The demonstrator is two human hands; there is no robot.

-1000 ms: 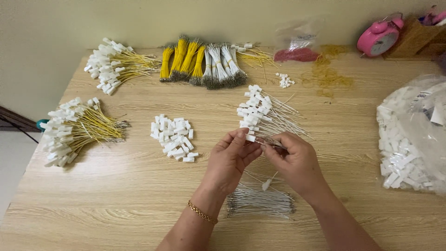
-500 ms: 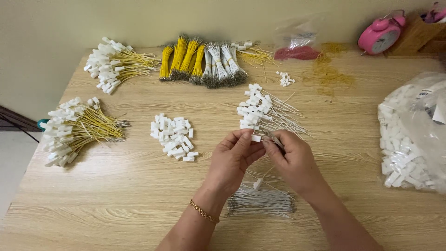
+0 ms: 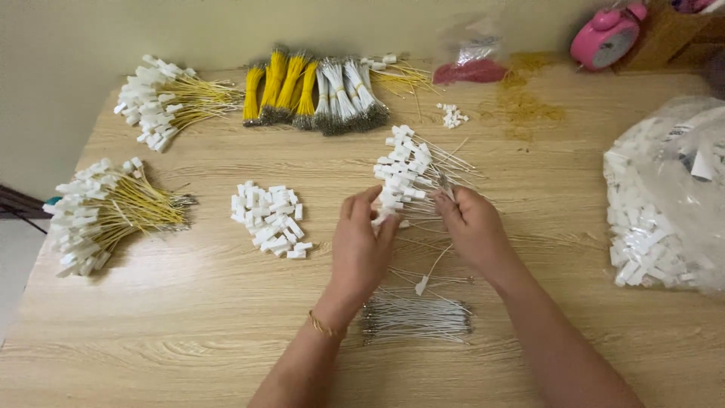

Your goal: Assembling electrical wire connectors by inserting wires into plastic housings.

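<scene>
Both hands have moved up to the pile of finished white wires point(image 3: 411, 170). The left hand point(image 3: 362, 245) pinches a white plug point(image 3: 387, 219); the right hand point(image 3: 472, 227) apparently grips its wire, fingers curled.

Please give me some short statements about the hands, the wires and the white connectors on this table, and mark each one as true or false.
1. Both hands, the left hand and the right hand, meet at the pile of white-wire connectors. True.
2. The loose white connectors lie to the right of the right hand. False: they lie to the left of the left hand.
3. A bundle of bare white wires lies on the wooden table below the hands, near the wrists. True.
4. The pink alarm clock stands at the near left corner. False: it stands at the far right.
5. The left wrist wears a gold bracelet. True.
</scene>
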